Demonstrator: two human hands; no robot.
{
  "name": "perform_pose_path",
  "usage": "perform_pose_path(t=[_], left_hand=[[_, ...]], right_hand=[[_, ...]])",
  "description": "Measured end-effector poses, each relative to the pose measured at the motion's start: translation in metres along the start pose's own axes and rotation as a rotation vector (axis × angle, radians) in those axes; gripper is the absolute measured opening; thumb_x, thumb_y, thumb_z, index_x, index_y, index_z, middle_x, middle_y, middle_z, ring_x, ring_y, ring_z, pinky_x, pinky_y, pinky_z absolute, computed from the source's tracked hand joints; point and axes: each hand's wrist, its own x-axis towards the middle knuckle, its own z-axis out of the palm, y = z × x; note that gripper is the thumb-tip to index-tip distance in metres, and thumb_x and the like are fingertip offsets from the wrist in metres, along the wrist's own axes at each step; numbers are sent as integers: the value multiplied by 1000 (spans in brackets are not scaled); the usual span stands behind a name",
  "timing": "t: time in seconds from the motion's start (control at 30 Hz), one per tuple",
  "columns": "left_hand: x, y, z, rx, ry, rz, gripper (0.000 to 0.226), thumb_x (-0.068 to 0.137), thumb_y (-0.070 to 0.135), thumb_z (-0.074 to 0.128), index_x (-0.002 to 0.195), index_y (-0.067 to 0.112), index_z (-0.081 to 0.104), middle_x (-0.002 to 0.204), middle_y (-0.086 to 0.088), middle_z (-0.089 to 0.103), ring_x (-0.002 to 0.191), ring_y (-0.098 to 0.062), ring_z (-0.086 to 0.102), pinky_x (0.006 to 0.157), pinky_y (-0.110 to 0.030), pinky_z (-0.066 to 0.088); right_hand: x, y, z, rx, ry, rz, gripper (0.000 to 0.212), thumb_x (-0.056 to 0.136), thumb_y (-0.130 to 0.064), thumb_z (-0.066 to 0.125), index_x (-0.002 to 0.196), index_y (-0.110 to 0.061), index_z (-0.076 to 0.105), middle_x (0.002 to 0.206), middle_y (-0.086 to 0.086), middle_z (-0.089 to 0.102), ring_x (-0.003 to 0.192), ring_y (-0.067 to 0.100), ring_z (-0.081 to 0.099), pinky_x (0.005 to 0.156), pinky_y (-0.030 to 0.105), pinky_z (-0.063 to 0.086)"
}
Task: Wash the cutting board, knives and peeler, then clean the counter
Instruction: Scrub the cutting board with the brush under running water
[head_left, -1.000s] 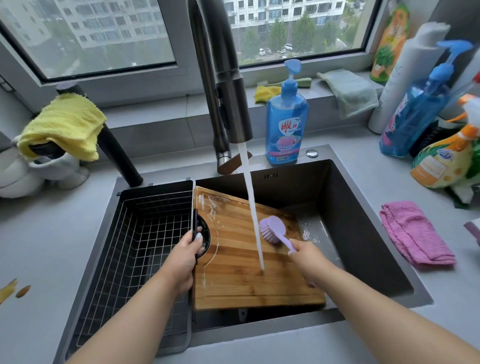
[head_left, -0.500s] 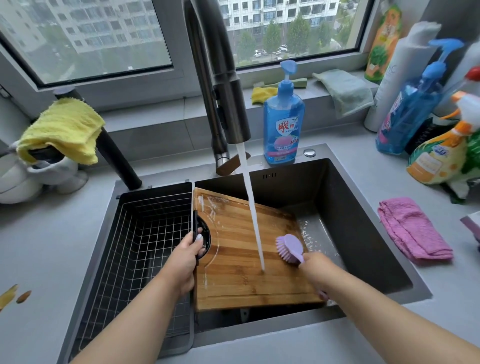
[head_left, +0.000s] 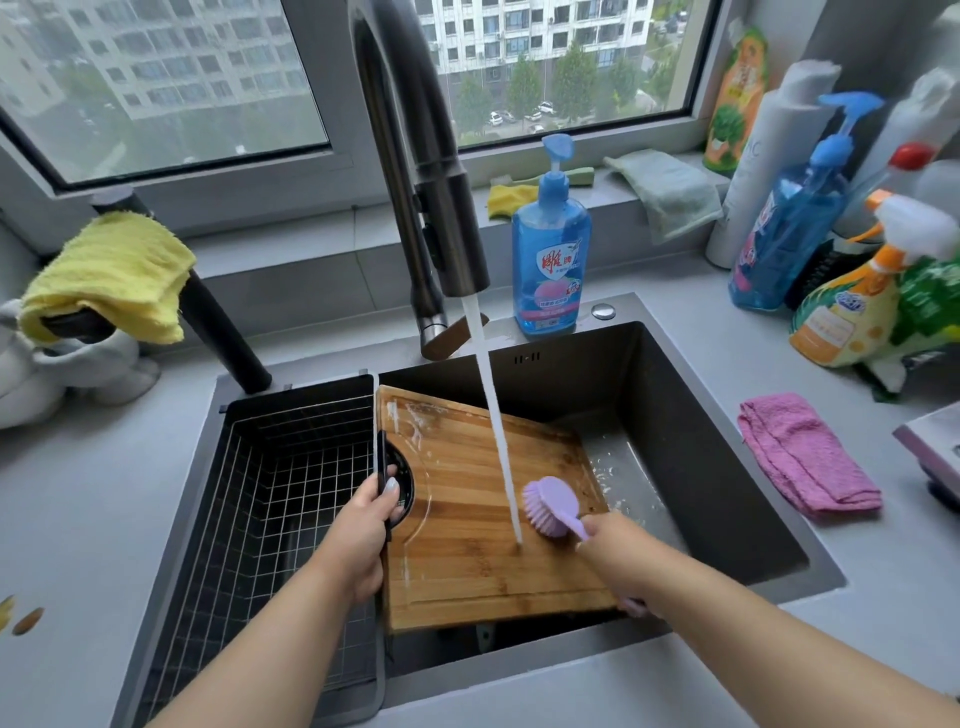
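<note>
The sink (head_left: 701, 395) held the cutting board (head_left: 483, 525), tilted under running water (head_left: 493, 415); the left hand (head_left: 363, 525) gripped the board's left edge, fingers curled round it, thumb on top; the right hand (head_left: 615, 545) clasped the handle of the purple brush (head_left: 550, 504), bristles down on the board.

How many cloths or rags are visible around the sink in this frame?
4. A yellow cloth draped over the dark handle at left, a yellow cloth and a green cloth on the windowsill, a pink cloth on the counter at right. Others may be hidden.
</note>
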Motion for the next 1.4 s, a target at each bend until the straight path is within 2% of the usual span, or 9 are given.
perform_pose_path(t=[0.07,0.13,0.27,0.33,0.5,0.73,1.03,1.27,1.4], left_hand=[[0,0,0,-2,0,-3,28,104,26,40,130,30,50,122,-22,62,113,-36,59,89,-57,52],[-1,0,0,2,-5,-7,29,104,27,40,131,30,49,123,-23,62,117,-38,58,89,-59,51],[-3,2,1,-5,-8,-2,29,104,26,39,131,30,48,121,-22,63,116,-38,58,90,-59,51],[-3,2,1,1,-16,-4,29,104,27,38,130,30,49,120,-21,64,116,-38,59,90,-60,50],[-8,5,11,22,19,11,22,105,26,36,109,31,56,120,-21,63,118,-38,56,84,-55,54],[-13,9,18,62,22,36,22,105,25,35,110,28,56,117,-19,65,115,-36,59,89,-56,52],[-12,11,22,111,47,65,22,105,23,36,112,25,57,116,-16,66,109,-34,63,94,-61,48],[-13,19,29,103,60,63,23,105,24,36,114,23,57,110,-13,67,103,-32,64,88,-58,52],[-15,21,36,116,57,54,23,105,26,35,100,32,57,116,-14,65,110,-33,61,89,-58,52]], right_hand=[[-7,-2,5,78,-34,-47,19,95,-9,38,102,-6,55,64,6,35,27,11,33,28,18,23],[1,0,2,62,26,-54,23,95,-9,38,108,-10,56,66,4,38,37,13,36,35,19,29],[1,5,4,14,19,1,18,93,-9,41,79,-18,47,73,0,43,62,19,47,52,22,36],[-23,0,10,-22,-68,-45,19,93,-11,40,76,-21,43,75,2,46,64,22,54,47,23,40],[-82,-37,28,-12,-129,-197,36,98,-21,37,134,-26,41,97,7,55,50,22,52,38,29,42],[-29,-86,26,30,67,-239,35,97,-16,36,130,-13,45,103,12,62,64,18,49,51,25,37],[-69,-90,36,-34,29,-311,50,103,-25,33,151,-27,21,117,10,60,93,27,65,75,35,53],[-75,-34,20,-12,-54,-212,46,97,-22,38,139,-41,37,99,2,59,64,15,55,44,26,47],[-21,0,0,-31,18,3,22,94,-11,38,107,-15,55,71,1,46,56,16,44,46,23,33]])
